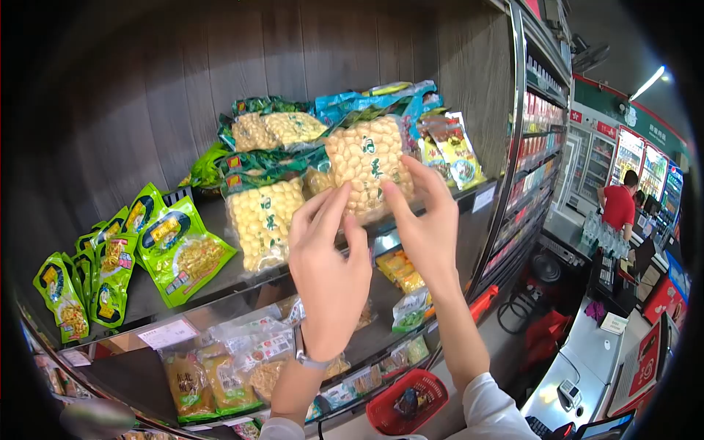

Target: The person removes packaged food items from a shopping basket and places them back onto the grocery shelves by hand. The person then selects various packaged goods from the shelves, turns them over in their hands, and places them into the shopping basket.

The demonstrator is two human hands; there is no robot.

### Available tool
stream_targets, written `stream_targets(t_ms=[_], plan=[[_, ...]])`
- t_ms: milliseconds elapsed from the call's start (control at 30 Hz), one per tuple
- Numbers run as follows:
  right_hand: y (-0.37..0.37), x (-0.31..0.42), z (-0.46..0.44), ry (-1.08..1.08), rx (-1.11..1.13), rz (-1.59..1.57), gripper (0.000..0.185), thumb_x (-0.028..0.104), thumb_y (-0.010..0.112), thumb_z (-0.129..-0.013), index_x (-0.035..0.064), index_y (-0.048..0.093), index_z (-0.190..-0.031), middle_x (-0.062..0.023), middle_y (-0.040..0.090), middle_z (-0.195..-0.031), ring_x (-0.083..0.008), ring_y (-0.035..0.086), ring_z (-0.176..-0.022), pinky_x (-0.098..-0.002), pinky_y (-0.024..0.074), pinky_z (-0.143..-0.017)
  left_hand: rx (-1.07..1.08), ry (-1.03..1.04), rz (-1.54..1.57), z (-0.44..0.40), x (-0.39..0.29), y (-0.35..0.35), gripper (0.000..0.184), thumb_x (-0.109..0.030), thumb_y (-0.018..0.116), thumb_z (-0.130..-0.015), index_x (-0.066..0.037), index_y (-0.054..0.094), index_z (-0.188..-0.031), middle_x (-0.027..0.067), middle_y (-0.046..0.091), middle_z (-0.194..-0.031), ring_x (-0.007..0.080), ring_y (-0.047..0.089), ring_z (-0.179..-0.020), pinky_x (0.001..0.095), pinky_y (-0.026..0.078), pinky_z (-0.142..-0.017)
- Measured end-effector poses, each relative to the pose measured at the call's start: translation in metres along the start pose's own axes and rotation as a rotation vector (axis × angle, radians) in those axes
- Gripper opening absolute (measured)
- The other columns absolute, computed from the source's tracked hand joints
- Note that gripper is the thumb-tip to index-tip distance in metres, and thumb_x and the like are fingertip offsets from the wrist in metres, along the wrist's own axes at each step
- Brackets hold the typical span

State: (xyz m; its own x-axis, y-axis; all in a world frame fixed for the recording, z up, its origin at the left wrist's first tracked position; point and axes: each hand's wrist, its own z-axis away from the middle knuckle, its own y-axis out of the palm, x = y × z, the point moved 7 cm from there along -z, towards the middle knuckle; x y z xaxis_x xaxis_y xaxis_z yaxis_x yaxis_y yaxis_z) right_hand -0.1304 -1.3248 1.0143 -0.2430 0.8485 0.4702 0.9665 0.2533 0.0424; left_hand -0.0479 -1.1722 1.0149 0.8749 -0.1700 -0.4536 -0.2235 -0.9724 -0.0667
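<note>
A clear pack of pale nuts with green lettering stands at the front of the upper shelf, leaning on other packs. My left hand, with a watch on its wrist, has its fingertips at the pack's lower left. My right hand touches its right side with thumb and forefinger. Both hands pinch the pack between them. Just left of it stands a similar pack of nuts. Behind lie more nut packs and blue bags.
Green snack pouches stand on the shelf's left part. Bagged goods fill the lower shelf. A red basket is below. At the right are a counter and a person in a red shirt.
</note>
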Motion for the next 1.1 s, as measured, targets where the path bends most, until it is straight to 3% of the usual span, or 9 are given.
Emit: stream_targets(t_ms=[167,333,400,567,767,900,967,1033,1100], plan=[[-0.035,0.067,0.034,-0.069,-0.051,-0.074,0.039,0.002,0.074,-0.083,-0.001,0.065,-0.12,-0.0162,0.065,-0.115,-0.0267,0.065,-0.104,-0.0345,0.0505,-0.09,-0.102,0.149,0.217,0.029,-0.029,-0.047,0.034,-0.007,0.065,-0.091,0.003,0.066,-0.123,0.0209,0.064,-0.125,0.034,0.062,-0.111,0.0386,0.046,-0.098],[-0.065,0.114,0.139,-0.105,0.114,0.053,0.047,0.002,0.075,-0.078,-0.002,0.062,-0.123,-0.0206,0.065,-0.116,-0.0317,0.063,-0.108,-0.0416,0.0498,-0.093,0.175,-0.249,0.443,0.115,-0.01,-0.062,0.057,-0.016,0.068,-0.091,0.009,0.048,-0.138,0.0213,0.057,-0.134,0.0278,0.054,-0.124,0.0372,0.041,-0.104],[-0.061,0.122,0.167,-0.02,0.123,0.032,0.046,0.005,0.073,-0.078,-0.003,0.062,-0.123,-0.0231,0.064,-0.119,-0.0342,0.061,-0.11,-0.0453,0.0477,-0.098,0.208,-0.494,0.51,0.142,0.003,-0.067,0.065,-0.022,0.061,-0.1,0.009,0.033,-0.15,0.0204,0.028,-0.16,0.0287,0.03,-0.146,0.0381,0.025,-0.117],[-0.051,0.116,0.189,0.227,-0.237,-0.537,0.065,0.011,0.07,-0.087,-0.006,0.041,-0.142,-0.0281,0.06,-0.123,-0.0312,0.059,-0.116,-0.0426,0.045,-0.101,0.075,-0.372,0.473,0.13,-0.01,-0.085,0.06,-0.011,0.06,-0.098,0.011,0.035,-0.148,0.0192,0.039,-0.153,0.0276,0.042,-0.138,0.0369,0.03,-0.114],[-0.012,0.076,0.233,0.634,-0.094,-0.749,0.069,0.02,0.073,-0.088,0.006,0.04,-0.148,-0.0131,0.062,-0.124,-0.0196,0.063,-0.107,-0.0384,0.0512,-0.091,0.229,-0.347,0.34,0.13,0.002,-0.09,0.067,-0.009,0.065,-0.094,0.01,0.032,-0.149,0.02,0.045,-0.147,0.0272,0.047,-0.13,0.0379,0.035,-0.111],[-0.013,0.077,0.238,0.65,-0.237,-0.572,0.053,0.014,0.07,-0.088,-0.0118,0.049,-0.129,-0.0166,0.065,-0.117,-0.024,0.062,-0.111,-0.0383,0.0493,-0.096,0.44,-0.296,0.119,0.111,-0.002,-0.082,0.054,-0.026,0.058,-0.097,0.008,0.047,-0.138,0.0255,0.045,-0.138,0.0361,0.043,-0.131,0.0437,0.032,-0.11],[-0.025,0.071,0.247,0.268,-0.269,-0.163,0.063,-0.006,0.076,-0.074,-0.0032,0.049,-0.13,-0.019,0.065,-0.121,-0.0266,0.062,-0.096,-0.0385,0.0516,-0.083,0.46,-0.224,0.069,0.114,0.006,-0.083,0.057,-0.029,0.061,-0.095,0.006,0.047,-0.139,0.0265,0.042,-0.138,0.0385,0.037,-0.133,0.045,0.029,-0.111],[-0.024,0.099,0.213,-0.042,-0.259,-0.001,0.053,-0.001,0.077,-0.074,-0.0017,0.055,-0.123,-0.0188,0.064,-0.127,-0.0247,0.059,-0.092,-0.0368,0.0505,-0.082,0.538,-0.024,0.169,0.122,-0.004,-0.084,0.058,-0.033,0.06,-0.096,0.004,0.047,-0.139,0.0242,0.042,-0.14,0.0348,0.038,-0.134,0.0441,0.029,-0.11],[-0.001,0.139,0.196,-0.259,0.206,0.359,0.044,0.003,0.075,-0.074,-0.0006,0.062,-0.116,-0.0157,0.063,-0.132,-0.0251,0.058,-0.093,-0.0347,0.0498,-0.082,0.583,-0.162,0.598,0.138,0.003,-0.07,0.064,-0.036,0.061,-0.095,0.004,0.043,-0.141,0.022,0.044,-0.143,0.0319,0.044,-0.132,0.0436,0.036,-0.107]])
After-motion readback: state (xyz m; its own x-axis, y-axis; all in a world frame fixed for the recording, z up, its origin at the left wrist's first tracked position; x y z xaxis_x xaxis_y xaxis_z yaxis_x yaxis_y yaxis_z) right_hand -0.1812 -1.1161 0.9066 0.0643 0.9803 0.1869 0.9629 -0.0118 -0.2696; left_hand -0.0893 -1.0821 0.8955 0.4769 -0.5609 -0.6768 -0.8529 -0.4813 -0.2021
